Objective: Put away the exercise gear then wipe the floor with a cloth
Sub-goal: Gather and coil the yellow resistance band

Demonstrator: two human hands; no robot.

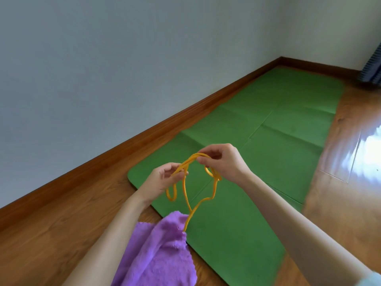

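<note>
The yellow cord (188, 172) is pinched by both hands, left hand (162, 178) and right hand (221, 159), and is best coiled in even loops, kept taut above the mat (268, 124).

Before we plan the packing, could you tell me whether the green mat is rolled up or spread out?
Spread out: the mat lies flat on the floor along the wall, fold creases showing.

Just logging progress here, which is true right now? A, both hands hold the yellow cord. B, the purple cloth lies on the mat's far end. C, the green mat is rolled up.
A: the left hand and right hand both pinch the looped yellow cord above the flat green mat.
</note>
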